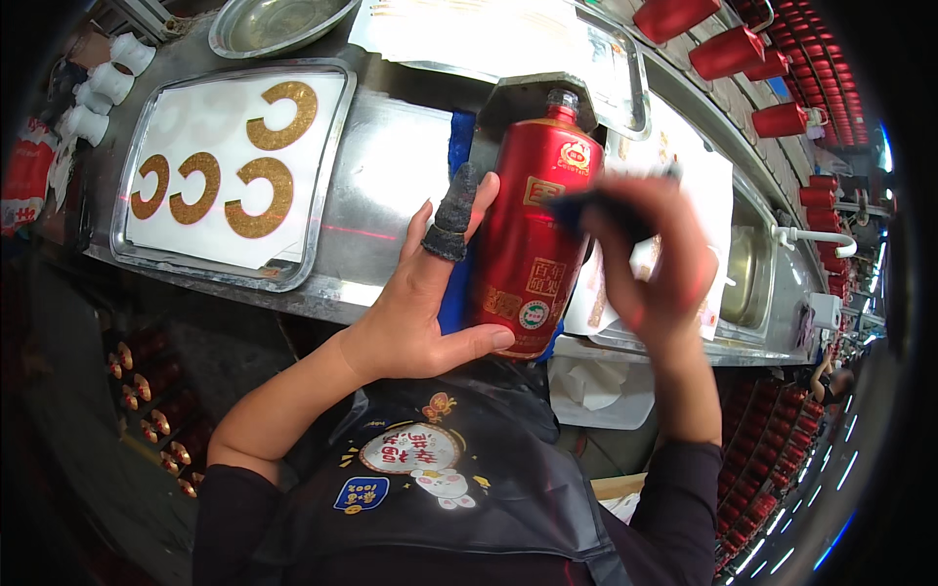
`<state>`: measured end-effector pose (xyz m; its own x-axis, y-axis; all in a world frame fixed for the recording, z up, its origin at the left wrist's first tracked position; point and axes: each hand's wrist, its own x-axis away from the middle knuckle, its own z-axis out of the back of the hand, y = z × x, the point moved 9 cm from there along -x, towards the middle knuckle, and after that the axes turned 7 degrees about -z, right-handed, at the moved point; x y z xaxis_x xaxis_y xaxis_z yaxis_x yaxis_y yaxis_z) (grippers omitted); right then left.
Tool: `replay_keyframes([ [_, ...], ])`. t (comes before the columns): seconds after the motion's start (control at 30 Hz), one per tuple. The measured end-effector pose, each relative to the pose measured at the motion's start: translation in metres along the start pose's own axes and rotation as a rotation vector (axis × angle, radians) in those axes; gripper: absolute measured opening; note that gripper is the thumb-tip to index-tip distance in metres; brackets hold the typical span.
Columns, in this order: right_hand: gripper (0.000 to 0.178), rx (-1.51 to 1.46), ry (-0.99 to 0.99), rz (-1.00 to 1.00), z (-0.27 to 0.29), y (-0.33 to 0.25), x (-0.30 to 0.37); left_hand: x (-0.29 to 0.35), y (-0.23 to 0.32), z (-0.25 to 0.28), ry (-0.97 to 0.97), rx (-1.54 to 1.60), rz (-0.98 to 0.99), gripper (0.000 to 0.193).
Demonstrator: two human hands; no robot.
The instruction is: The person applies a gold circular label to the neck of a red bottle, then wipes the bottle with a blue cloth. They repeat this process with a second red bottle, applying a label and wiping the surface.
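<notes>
A red bottle (523,264) with gold lettering and a clear-topped neck leans slightly to the right in front of me. My left hand (420,313) steadies it from the left, thumb across its lower front and fingers along its side. Ribbed black covers wrap one or two of those fingers. My right hand (660,254), smeared by motion, is at the bottle's right edge. It grips a dark blue-black piece (620,217), too blurred to name, whose tip is at the bottle's upper front. Blue cloth (456,293) shows beside and beneath the bottle.
On the left, a metal tray (327,176) holds several gold C-shaped pieces (262,197) on white sheet. Behind it stands a metal basin (278,24). A sink (750,278) with a white tap (821,239) is at right. Red bottles (728,51) line the far right; a white tub (625,405) sits below the bench.
</notes>
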<state>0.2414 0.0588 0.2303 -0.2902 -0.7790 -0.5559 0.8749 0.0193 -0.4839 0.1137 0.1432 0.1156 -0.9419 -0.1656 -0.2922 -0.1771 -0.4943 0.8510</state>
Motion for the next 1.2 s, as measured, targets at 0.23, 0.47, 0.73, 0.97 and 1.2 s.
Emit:
replay_keyframes([
  [0.23,0.040,-0.168,-0.221,0.174,-0.017,0.003,-0.017,0.003,-0.003,0.003,0.075,0.043,0.038,0.112],
  [0.47,0.025,-0.210,0.162,-0.126,0.012,0.024,-0.030,0.003,0.003,0.002,0.052,-0.043,0.026,0.098],
  [0.73,0.032,-0.311,0.395,-0.514,0.015,0.092,0.052,-0.025,0.001,0.007,0.086,-0.270,0.032,0.063],
  [0.97,0.026,-0.248,0.312,-0.419,0.019,0.066,0.018,-0.026,0.003,0.009,0.123,-0.240,0.052,0.057],
  [1.2,0.027,-0.185,0.251,-0.323,0.005,0.077,0.032,-0.020,-0.002,0.008,0.094,-0.315,0.057,0.062],
])
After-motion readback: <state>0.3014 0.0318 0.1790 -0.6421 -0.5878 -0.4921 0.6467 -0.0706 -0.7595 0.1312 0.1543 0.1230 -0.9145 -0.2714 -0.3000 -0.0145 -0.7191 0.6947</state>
